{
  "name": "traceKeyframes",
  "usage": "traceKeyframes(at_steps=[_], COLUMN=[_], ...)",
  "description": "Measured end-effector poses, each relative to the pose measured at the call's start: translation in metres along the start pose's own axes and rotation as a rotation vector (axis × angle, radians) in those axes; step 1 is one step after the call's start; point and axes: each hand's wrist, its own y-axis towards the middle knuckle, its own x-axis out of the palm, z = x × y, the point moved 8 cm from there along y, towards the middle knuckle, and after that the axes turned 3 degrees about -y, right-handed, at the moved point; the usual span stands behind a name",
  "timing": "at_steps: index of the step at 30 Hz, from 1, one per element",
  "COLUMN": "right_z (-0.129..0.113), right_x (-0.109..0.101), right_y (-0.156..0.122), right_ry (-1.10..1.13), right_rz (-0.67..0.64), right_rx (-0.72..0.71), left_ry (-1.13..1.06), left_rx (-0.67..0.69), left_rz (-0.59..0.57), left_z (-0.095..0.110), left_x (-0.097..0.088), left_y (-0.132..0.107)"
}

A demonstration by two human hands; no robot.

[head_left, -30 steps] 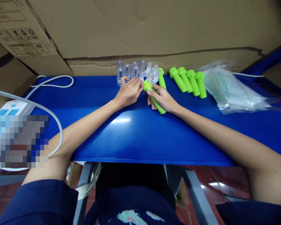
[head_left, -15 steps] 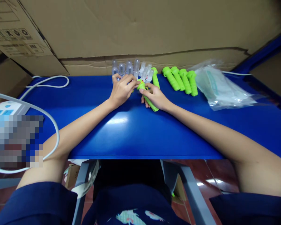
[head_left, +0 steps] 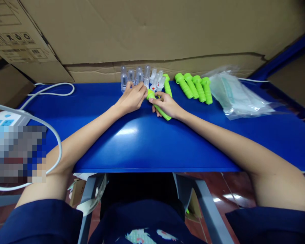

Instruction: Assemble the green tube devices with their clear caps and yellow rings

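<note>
My right hand (head_left: 169, 105) is wrapped round a lime-green flashlight-shaped tube (head_left: 162, 112), which slants with its wider head up and to the left. Something yellow shows at that head. Close beside the head is my left hand (head_left: 133, 98), its fingers curled and pressed together; whatever they may hold is hidden. Just behind the hands stand several clear domed capsules (head_left: 124, 80) and smaller clear-topped white pieces (head_left: 160, 84), one with a red spot. Another green tube (head_left: 167, 86) lies just behind my right hand.
Several more green tubes (head_left: 194, 87) lie in a row to the right, alongside clear plastic bags (head_left: 240, 96). A white cable (head_left: 58, 135) loops over the left side near a power strip (head_left: 12, 118). Cardboard (head_left: 147, 34) walls the back of the blue table (head_left: 152, 145).
My left hand has drawn slightly left and down off the tube's head, with its fingers more curled. My right hand keeps its grip on the tube. The view has shifted slightly.
</note>
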Motion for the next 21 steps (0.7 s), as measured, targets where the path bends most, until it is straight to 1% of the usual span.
traceKeyframes(at_steps=[4, 7, 11, 13, 16, 19, 21], right_z=[-0.0009, -0.0035, -0.0057, -0.0061, -0.007, -0.0082, -0.0085], right_x=[0.0002, 0.0003, 0.0019, 0.0031, 0.0035, 0.0042, 0.0051], right_y=[-0.0007, -0.0021, -0.0019, -0.0014, -0.0012, -0.0015, -0.0019], right_ry=[-0.005, -0.003, -0.016, -0.025, -0.029, -0.024, -0.022], right_rz=[0.02, 0.019, -0.048, -0.092, -0.124, -0.136, -0.139], right_rx=[0.023, 0.033, 0.039, 0.035, 0.021, 0.005, -0.001], left_ry=[0.006, 0.017, 0.064, 0.091, 0.129, 0.147, 0.145], left_rx=[0.029, 0.037, 0.092, 0.137, 0.183, 0.189, 0.165], left_rz=[-0.044, -0.046, -0.057, -0.059, -0.061, -0.062, -0.044], left_z=[0.0018, -0.0012, -0.0036, -0.0023, 0.0005, 0.0021, 0.0014], left_x=[0.0007, 0.0013, -0.0003, -0.003, -0.0058, -0.0035, -0.0006], left_y=[-0.0031, -0.0058, -0.0077, -0.008, -0.0083, -0.0076, -0.0063])
